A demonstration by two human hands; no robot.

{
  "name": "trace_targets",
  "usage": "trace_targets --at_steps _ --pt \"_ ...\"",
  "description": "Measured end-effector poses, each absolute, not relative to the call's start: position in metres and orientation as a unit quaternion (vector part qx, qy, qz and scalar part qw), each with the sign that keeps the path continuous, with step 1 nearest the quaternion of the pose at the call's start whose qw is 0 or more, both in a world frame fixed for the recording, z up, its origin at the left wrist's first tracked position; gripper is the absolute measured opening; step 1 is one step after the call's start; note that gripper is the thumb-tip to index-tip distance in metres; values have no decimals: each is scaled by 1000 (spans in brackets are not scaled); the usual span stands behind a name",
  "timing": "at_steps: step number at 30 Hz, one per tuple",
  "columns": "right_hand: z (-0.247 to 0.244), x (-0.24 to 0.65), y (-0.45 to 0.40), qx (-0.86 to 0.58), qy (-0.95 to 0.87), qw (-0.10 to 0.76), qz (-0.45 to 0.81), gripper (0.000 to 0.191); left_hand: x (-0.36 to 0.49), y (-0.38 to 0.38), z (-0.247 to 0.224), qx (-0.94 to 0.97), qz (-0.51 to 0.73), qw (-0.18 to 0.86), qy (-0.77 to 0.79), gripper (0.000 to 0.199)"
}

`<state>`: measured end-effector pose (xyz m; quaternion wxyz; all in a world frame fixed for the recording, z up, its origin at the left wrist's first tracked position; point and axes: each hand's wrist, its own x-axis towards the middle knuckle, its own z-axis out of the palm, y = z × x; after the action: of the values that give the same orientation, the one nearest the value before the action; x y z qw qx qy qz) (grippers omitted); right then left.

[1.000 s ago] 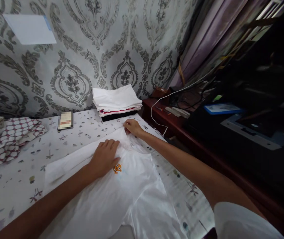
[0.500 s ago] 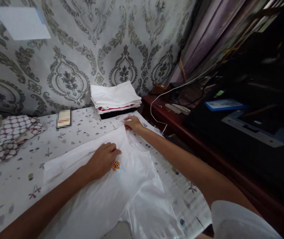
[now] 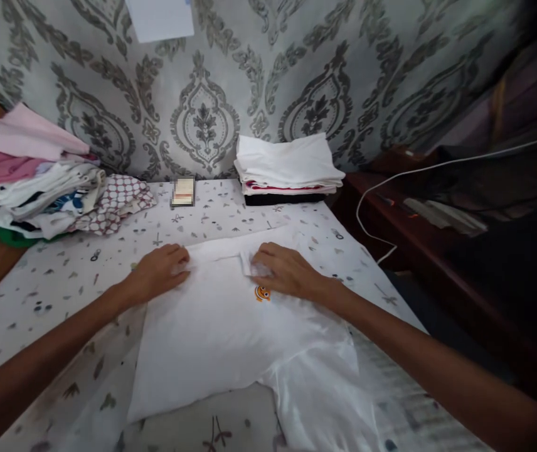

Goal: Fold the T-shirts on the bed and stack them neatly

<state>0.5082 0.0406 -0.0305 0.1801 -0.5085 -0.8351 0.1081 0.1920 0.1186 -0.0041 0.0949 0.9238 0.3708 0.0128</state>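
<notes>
A white T-shirt [image 3: 212,333] with a small orange fish print [image 3: 263,293] lies sideways across the patterned sheet, one sleeve spread toward me. Its far side is folded over. My left hand [image 3: 162,270] is closed on the shirt's far left edge, with cloth bunched between thumb and fingers. Just above the fish print, my right hand [image 3: 285,267] grips a flap of the same shirt, slightly blurred. The shirt's neckline is hard to make out beyond the right hand.
A stack of folded clothes [image 3: 290,166] stands against the wall. Left of it lies a small pixelated rectangular item [image 3: 183,192]. Heaped clothes [image 3: 52,182] fill the left corner. A dark red wooden surface [image 3: 391,232] runs along the right, with a white cable [image 3: 360,216] on it.
The view has turned left. My right hand has come from the shirt's collar to near the fish print, and my left hand to the hem side. The shirt's far side is now folded over.
</notes>
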Motion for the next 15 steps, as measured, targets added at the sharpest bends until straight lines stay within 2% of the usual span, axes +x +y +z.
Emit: trace_targets --at_steps 5,9,12,15 --pt "-32 493 42 -501 -855 119 63 11 167 120 -7 918 -24 41 395 28" --pt "-34 495 44 -548 -807 184 118 22 161 120 -8 912 8 9 411 29" --pt "-27 502 42 -553 -788 199 182 18 154 124 -6 894 68 38 442 25" --pt "-17 495 43 -530 -820 161 145 8 149 131 0 877 124 100 454 20"
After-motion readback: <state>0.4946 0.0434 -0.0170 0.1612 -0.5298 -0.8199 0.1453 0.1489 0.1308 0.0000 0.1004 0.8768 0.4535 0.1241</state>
